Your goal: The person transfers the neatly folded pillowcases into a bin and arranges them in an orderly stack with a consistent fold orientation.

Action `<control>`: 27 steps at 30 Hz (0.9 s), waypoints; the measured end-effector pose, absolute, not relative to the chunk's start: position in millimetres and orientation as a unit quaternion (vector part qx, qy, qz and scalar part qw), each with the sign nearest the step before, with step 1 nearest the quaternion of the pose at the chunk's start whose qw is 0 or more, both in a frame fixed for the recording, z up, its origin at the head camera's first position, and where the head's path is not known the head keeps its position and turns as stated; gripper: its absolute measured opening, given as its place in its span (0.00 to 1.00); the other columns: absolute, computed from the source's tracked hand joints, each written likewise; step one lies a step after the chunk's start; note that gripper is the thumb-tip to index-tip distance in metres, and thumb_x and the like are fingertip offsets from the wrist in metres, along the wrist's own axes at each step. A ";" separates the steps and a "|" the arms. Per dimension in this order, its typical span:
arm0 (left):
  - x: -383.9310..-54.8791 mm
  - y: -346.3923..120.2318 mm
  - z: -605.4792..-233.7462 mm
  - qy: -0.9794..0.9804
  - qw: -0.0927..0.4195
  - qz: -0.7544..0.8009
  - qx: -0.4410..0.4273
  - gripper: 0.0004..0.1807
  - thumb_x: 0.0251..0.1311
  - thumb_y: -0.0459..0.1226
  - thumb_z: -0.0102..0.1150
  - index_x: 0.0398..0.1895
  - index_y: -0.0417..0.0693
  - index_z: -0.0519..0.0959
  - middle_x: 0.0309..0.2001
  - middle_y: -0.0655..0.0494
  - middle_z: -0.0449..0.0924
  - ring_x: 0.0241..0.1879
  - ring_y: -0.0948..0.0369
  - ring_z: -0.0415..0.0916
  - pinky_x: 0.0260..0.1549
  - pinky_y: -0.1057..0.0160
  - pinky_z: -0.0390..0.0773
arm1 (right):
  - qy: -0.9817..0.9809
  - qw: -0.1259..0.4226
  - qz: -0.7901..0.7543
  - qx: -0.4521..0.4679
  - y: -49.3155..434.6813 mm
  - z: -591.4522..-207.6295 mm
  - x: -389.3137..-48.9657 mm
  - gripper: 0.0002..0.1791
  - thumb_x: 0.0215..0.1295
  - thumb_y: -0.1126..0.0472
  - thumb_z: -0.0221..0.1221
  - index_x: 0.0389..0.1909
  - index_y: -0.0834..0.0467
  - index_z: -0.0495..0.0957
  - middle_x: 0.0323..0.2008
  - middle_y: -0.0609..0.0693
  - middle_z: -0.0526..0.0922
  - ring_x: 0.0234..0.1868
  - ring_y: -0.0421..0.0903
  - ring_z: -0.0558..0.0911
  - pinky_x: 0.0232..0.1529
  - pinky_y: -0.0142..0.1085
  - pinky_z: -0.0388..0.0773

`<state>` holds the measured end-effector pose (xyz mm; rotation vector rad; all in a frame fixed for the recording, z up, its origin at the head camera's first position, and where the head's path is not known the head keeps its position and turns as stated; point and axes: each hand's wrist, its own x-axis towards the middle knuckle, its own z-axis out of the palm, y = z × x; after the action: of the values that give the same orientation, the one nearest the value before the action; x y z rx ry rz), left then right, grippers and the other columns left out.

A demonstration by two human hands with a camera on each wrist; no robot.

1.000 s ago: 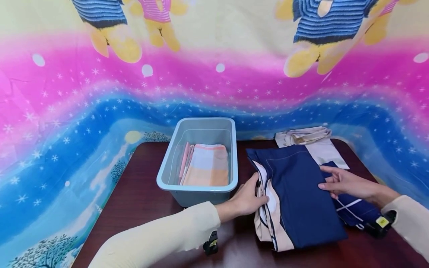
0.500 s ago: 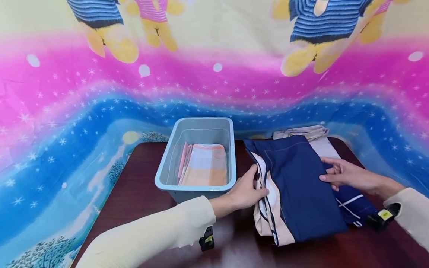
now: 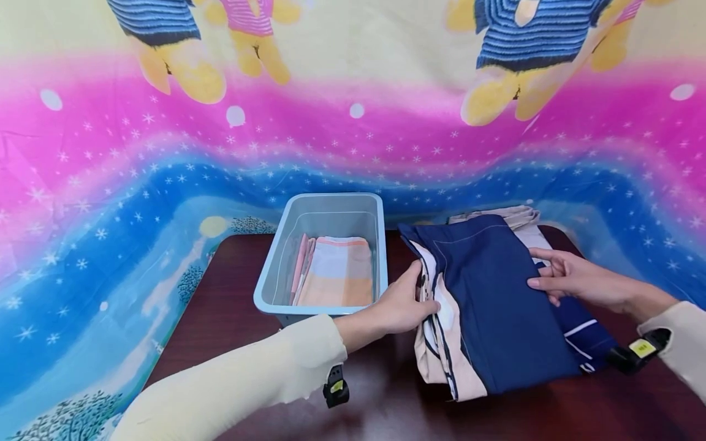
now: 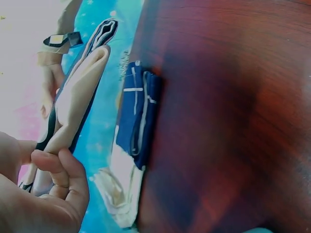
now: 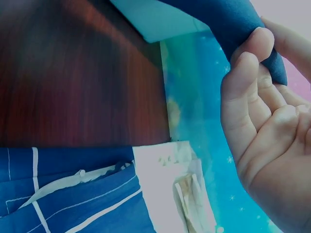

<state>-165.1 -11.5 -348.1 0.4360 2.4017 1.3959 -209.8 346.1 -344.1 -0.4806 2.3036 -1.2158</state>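
Note:
A folded navy cloth (image 3: 502, 312) with a peach and white printed inner side is held up over the table between my two hands. At its left edge, my left hand (image 3: 405, 303) pinches the stacked layers between thumb and fingers; the left wrist view shows the peach fold (image 4: 77, 97) rising from that grip. My right hand (image 3: 579, 278) pinches the opposite edge, and in the right wrist view the thumb and fingers close on a navy corner (image 5: 238, 29). Part of the right hand's fingers is hidden behind the cloth in the head view.
Left of the cloth stands a grey-blue plastic bin (image 3: 265, 300) with folded pink and checked cloths (image 3: 336, 275) inside. Behind and right lie another navy cloth with white lines (image 3: 587, 334) and a whitish folded cloth (image 3: 518, 217). A printed curtain (image 3: 353, 153) hangs behind the dark table (image 3: 220, 294).
The held navy cloth has risen slightly in the head view with both hands, now covering more of the whitish cloth behind. Both grips stay the same. The view has shifted a little.

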 end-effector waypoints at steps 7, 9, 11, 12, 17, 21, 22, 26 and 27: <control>-170.1 -19.2 -333.7 0.823 0.189 0.514 0.152 0.35 0.68 0.37 0.60 0.75 0.56 0.58 0.41 0.53 0.84 0.25 0.62 0.81 0.30 0.65 0.81 | 0.838 0.235 -0.461 -0.172 338.6 -338.1 -210.2 0.46 0.78 0.63 0.50 0.78 0.68 0.26 0.24 0.42 0.76 0.25 0.49 0.82 0.44 0.30 0.77; -171.7 -23.1 -330.2 0.817 0.182 0.524 0.157 0.33 0.68 0.37 0.60 0.74 0.54 0.61 0.48 0.51 0.84 0.33 0.63 0.84 0.36 0.66 0.82 | 0.837 0.234 -0.465 -0.169 335.1 -336.2 -210.5 0.46 0.78 0.63 0.50 0.79 0.67 0.26 0.24 0.42 0.77 0.25 0.48 0.82 0.45 0.29 0.77; -173.3 -27.5 -326.7 0.809 0.177 0.536 0.163 0.29 0.68 0.36 0.59 0.71 0.52 0.63 0.52 0.49 0.83 0.38 0.63 0.84 0.37 0.66 0.82 | 0.835 0.235 -0.470 -0.165 330.6 -333.9 -210.5 0.46 0.78 0.63 0.50 0.79 0.66 0.26 0.24 0.42 0.78 0.25 0.48 0.82 0.45 0.29 0.77; -174.1 -29.9 -325.3 0.804 0.176 0.544 0.165 0.29 0.69 0.36 0.58 0.70 0.52 0.63 0.52 0.47 0.83 0.37 0.62 0.84 0.35 0.65 0.83 | 0.833 0.234 -0.474 -0.164 328.1 -332.8 -210.3 0.46 0.78 0.63 0.50 0.79 0.66 0.25 0.24 0.42 0.78 0.25 0.48 0.82 0.45 0.29 0.78; -178.1 -42.4 -320.6 0.793 0.174 0.562 0.160 0.28 0.70 0.34 0.56 0.71 0.52 0.63 0.45 0.44 0.84 0.30 0.61 0.82 0.23 0.63 0.80 | 0.814 0.236 -0.505 -0.165 314.7 -327.5 -208.8 0.46 0.79 0.63 0.49 0.79 0.65 0.24 0.28 0.42 0.83 0.25 0.45 0.82 0.44 0.34 0.81; -181.1 -51.7 -319.6 0.791 0.184 0.562 0.154 0.32 0.72 0.34 0.54 0.76 0.52 0.58 0.50 0.41 0.83 0.38 0.55 0.85 0.34 0.60 0.85 | 0.800 0.234 -0.529 -0.162 305.8 -326.2 -208.0 0.47 0.79 0.63 0.49 0.79 0.65 0.23 0.37 0.42 0.88 0.25 0.43 0.81 0.40 0.38 0.82; -181.7 -54.2 -319.0 0.791 0.192 0.561 0.148 0.34 0.72 0.35 0.53 0.78 0.52 0.55 0.53 0.41 0.82 0.43 0.55 0.86 0.39 0.59 0.86 | 0.797 0.235 -0.532 -0.160 303.6 -326.0 -208.0 0.46 0.79 0.63 0.49 0.79 0.64 0.24 0.39 0.42 0.89 0.25 0.43 0.81 0.40 0.38 0.82; -183.7 -66.2 -314.2 0.799 0.207 0.546 0.143 0.40 0.73 0.37 0.53 0.82 0.56 0.45 0.47 0.42 0.85 0.42 0.55 0.87 0.42 0.59 0.85 | 0.788 0.240 -0.545 -0.158 293.8 -325.0 -208.3 0.46 0.79 0.63 0.48 0.79 0.63 0.24 0.43 0.42 0.89 0.25 0.42 0.81 0.40 0.39 0.83; -184.3 -69.3 -312.4 0.802 0.209 0.540 0.144 0.41 0.73 0.38 0.53 0.83 0.58 0.44 0.43 0.45 0.85 0.38 0.58 0.86 0.38 0.61 0.84 | 0.786 0.242 -0.547 -0.156 290.8 -324.4 -208.4 0.46 0.79 0.62 0.49 0.80 0.62 0.25 0.43 0.43 0.89 0.25 0.42 0.81 0.41 0.38 0.83</control>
<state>-184.3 -69.3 -312.4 0.4010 2.2317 1.5032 -208.4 290.8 -324.4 -0.4257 2.1490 -1.4945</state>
